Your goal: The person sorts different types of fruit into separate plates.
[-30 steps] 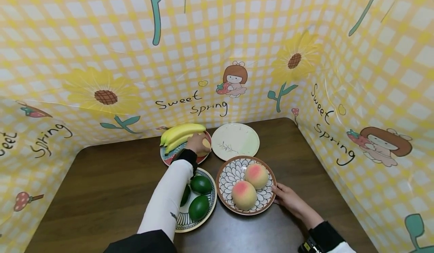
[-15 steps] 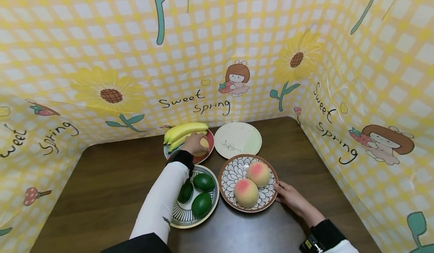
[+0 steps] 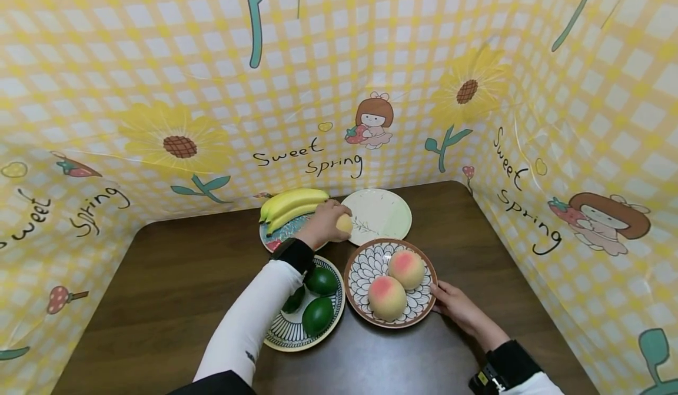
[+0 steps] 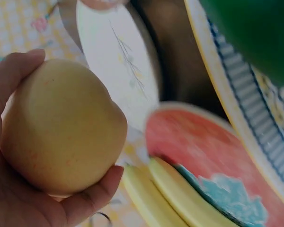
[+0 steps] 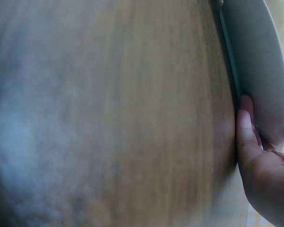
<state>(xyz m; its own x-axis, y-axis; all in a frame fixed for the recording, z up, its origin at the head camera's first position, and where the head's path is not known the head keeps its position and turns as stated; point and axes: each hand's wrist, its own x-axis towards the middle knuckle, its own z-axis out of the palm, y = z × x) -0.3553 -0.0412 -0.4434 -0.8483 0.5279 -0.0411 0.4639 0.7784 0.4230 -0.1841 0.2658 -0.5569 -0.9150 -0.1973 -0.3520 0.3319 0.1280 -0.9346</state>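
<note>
My left hand [image 3: 324, 223] grips a peach [image 4: 64, 125], its fingers and thumb curled around the pale yellow fruit. In the head view this peach is over the gap between the red-and-blue plate [image 3: 283, 230] and the white plate [image 3: 384, 212]. Two yellow bananas [image 3: 291, 201] lie on the red-and-blue plate, beside the left hand. My right hand [image 3: 459, 309] holds the right rim of a brown-rimmed plate [image 3: 364, 265] with a petal pattern. In the right wrist view its fingers reach under the plate's side. Two pink-topped peaches [image 3: 387, 298] rest on that plate.
Below my left forearm, a striped-rim plate [image 3: 296, 342] bears three green oval fruits [image 3: 318, 317], partly covered by the sleeve. Brown wooden table [image 3: 175, 289] surrounds the plates. A yellow checked cloth [image 3: 296, 59] hangs as walls behind and at both sides.
My left hand has lifted the peach off the red-and-blue plate and moved right, toward the white plate. The right hand stays at the brown-rimmed plate. The head view has shifted slightly.
</note>
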